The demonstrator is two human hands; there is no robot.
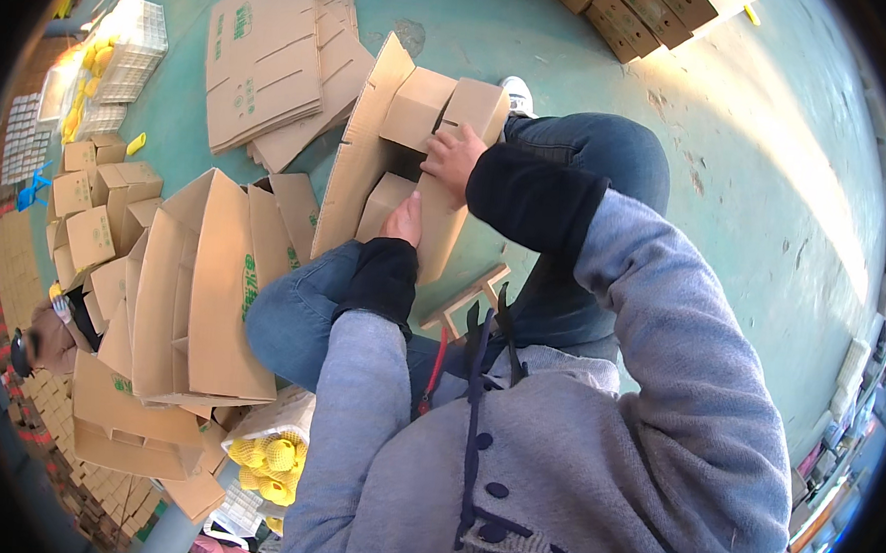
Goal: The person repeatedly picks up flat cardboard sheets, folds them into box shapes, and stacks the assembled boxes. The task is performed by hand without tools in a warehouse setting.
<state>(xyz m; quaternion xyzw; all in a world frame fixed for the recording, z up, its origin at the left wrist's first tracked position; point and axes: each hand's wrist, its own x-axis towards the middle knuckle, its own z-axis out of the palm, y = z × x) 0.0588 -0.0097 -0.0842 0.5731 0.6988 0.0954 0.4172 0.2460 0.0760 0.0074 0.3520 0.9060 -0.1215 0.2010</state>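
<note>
"Where's the carton you're handling?"

"The open carton [440,226] is in front of me, between my left knee [296,304] and my right knee [610,150], tilted, above the floor [757,213]. Its tall left flap leans outward."

"And your fingers?"

"My right hand [454,160] lies over the carton's right edge, fingers bent and a little apart, their tips on the cardboard. My left hand [403,219] is at the near end, thumb up against that same right panel. Its other fingers are mostly hidden, so I can't tell how tightly either one grips."

"What's just left of you?"

"A larger open carton [227,295] on its side, touching or nearly touching my left knee. Nearer me, yellow fruits [278,455] in foam nets sit in a white basket, close by my left sleeve."

"And out on the floor?"

"Flattened cardboard [264,62] is stacked beyond the carton's left flap. White crates [134,50] stand toward the floor's far left corner, with yellow fruit among them. More cartons [637,21] are at its far edge, right of centre. A light wooden frame [467,298] lies between my legs."

"Anyone nearby?"

"One person [54,341], at the left edge."
</note>
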